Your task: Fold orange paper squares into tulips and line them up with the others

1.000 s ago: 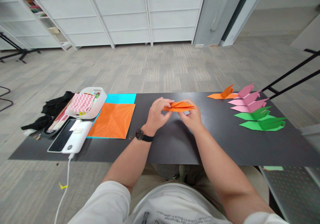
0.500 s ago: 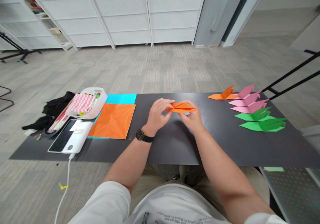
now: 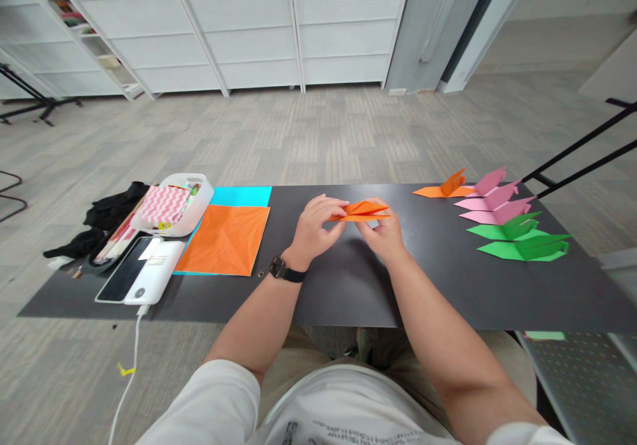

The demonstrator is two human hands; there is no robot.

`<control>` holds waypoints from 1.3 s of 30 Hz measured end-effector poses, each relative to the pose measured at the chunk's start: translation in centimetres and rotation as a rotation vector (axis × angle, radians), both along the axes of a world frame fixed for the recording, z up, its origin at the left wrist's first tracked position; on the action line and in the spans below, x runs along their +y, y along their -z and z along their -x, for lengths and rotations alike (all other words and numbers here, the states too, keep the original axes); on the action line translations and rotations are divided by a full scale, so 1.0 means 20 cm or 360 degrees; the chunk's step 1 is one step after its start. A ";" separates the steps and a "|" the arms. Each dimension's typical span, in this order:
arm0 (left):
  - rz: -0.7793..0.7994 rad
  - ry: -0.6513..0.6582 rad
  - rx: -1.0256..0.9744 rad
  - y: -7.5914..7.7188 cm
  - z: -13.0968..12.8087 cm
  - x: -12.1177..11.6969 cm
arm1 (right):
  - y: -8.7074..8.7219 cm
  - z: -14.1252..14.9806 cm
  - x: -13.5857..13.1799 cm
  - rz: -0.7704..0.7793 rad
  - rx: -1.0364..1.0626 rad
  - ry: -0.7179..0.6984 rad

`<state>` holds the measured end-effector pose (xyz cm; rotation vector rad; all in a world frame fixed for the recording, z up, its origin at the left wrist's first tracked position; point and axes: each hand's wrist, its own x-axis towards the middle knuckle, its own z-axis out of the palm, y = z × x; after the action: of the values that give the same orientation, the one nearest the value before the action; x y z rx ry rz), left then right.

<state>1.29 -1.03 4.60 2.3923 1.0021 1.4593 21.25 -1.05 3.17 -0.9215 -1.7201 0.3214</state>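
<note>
Between my hands, a piece of folded orange origami paper (image 3: pixel 362 211) is held up over the dark table, its layers slightly parted along the top. My left hand (image 3: pixel 318 223) pinches its left end, fingers bent over the far side and thumb underneath. At the other end, my right hand (image 3: pixel 385 233) grips the paper between thumb and fingers; those fingers are partly hidden behind it. Off to the right stand folded paper birds: an orange one (image 3: pixel 442 186), several pink ones (image 3: pixel 492 199) and two green ones (image 3: pixel 522 247).
Orange sheets (image 3: pixel 223 241) lie over blue paper (image 3: pixel 241 196) left of my hands. Beyond them are a white basket (image 3: pixel 202 203) with a pink zigzag packet, a phone (image 3: pixel 124 272), a corded white power bank (image 3: pixel 154 272) and black cloth (image 3: pixel 117 209). The dark table (image 3: pixel 343 286) spans the view.
The folded orange paper has tilted a little and its upper layers have opened slightly more. Both hands stay almost in the same place.
</note>
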 end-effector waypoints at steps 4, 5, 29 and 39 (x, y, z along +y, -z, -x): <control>-0.0018 -0.0026 -0.0045 0.00 0.00 0.00 | 0.00 0.00 0.00 -0.0022 -0.0015 0.0010; -0.0018 -0.0049 -0.0047 0.00 0.00 0.00 | 0.00 0.00 0.00 -0.0012 -0.0028 0.0025; -0.0088 -0.0197 0.0008 0.06 0.02 0.03 | 0.02 -0.04 0.00 -0.0066 -0.0170 -0.0013; 0.0161 -0.0020 0.0072 0.18 0.03 0.09 | 0.12 -0.08 0.05 -0.0034 -0.0505 -0.0009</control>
<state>0.63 0.83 0.96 2.3614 1.0763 1.3305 22.87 0.02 0.87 -0.9924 -2.0112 0.1657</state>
